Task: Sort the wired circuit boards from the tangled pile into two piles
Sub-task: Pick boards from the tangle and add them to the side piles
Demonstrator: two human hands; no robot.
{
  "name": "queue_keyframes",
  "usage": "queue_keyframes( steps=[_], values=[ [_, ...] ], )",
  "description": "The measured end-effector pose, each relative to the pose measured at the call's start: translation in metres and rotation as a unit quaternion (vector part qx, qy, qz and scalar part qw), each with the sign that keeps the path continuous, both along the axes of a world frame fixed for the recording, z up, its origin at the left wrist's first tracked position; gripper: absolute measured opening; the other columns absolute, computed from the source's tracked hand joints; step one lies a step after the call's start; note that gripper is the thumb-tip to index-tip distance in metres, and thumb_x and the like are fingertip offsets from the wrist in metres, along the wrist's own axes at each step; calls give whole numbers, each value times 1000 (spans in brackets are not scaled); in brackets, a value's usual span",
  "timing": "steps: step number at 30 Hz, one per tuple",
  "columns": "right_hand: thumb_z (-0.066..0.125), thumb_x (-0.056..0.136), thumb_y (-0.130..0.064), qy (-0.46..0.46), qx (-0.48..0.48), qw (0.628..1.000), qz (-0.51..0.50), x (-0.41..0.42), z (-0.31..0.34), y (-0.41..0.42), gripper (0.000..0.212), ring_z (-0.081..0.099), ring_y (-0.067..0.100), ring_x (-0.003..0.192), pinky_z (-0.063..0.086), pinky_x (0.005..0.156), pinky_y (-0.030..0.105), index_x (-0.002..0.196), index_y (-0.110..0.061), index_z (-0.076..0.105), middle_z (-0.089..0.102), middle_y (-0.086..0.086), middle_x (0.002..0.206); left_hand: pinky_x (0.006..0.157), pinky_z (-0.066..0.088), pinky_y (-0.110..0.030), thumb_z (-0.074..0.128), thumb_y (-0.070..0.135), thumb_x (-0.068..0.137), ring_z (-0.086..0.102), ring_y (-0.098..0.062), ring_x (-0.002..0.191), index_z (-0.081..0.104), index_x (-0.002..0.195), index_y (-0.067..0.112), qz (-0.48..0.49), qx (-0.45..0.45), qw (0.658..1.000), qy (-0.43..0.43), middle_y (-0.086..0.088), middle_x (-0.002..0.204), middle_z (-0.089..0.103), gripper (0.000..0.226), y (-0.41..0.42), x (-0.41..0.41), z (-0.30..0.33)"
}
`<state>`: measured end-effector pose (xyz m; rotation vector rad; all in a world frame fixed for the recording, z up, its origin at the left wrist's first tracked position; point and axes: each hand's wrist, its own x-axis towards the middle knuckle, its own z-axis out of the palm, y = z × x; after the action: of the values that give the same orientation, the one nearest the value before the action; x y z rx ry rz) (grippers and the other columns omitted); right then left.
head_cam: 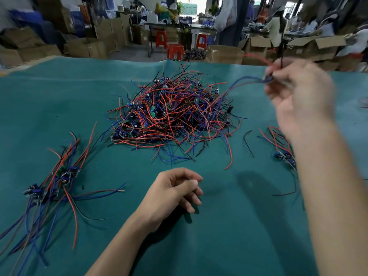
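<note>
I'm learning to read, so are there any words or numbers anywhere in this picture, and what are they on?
No words or numbers can be read here.
Circuit boards in the tangled pile: any markings are too small.
Cardboard boxes at the back: any printing is blurred.
The wired board in the right hand: blurred by motion.

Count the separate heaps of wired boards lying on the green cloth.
3: the big tangled pile at centre, a smaller sorted pile at the left, and another sorted pile at the right, partly hidden behind the right forearm. One more board hangs from the right hand.
</note>
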<state>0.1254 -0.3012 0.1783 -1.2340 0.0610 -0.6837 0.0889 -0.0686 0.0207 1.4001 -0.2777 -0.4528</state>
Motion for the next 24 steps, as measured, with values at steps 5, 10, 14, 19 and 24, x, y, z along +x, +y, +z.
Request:
queue_keyframes(
  steps=[5,10,14,19,24],
  values=[
    [47,72,9,160,63,955,242,-43,-85,58,32,65,15,67,53,65,22,92,-2,70,71,7,80,49,52,-25,61,38,88,69,-23,69,67,103,3,29,-84,994,63,-22,91,72,39,-3,1,5],
    [46,83,21,185,29,952,243,-42,-123,77,28,69,17,66,54,60,21,86,6,70,73,11,78,55,53,-21,66,39,83,70,-18,67,66,100,1,37,-98,992,64,-18,89,74,42,0,2,6],
    [54,85,19,186,1,946,266,-44,-131,74,25,68,20,76,57,68,24,85,1,72,72,16,84,57,53,-20,72,24,79,69,-16,66,65,99,-2,63,-93,993,47,-14,85,73,33,-2,-1,3],
    [71,82,11,157,-73,955,242,-45,-136,75,30,72,19,95,56,87,28,77,-17,79,78,12,97,51,51,-19,75,11,74,65,-15,55,63,92,1,89,-98,990,57,-13,75,67,24,0,1,3],
    [78,78,6,164,-32,958,235,-45,-137,72,20,73,22,92,57,85,31,79,-13,79,78,15,101,53,54,-24,71,3,78,62,-17,54,58,93,2,48,-119,988,84,-14,73,62,20,1,0,4]
  ],
)
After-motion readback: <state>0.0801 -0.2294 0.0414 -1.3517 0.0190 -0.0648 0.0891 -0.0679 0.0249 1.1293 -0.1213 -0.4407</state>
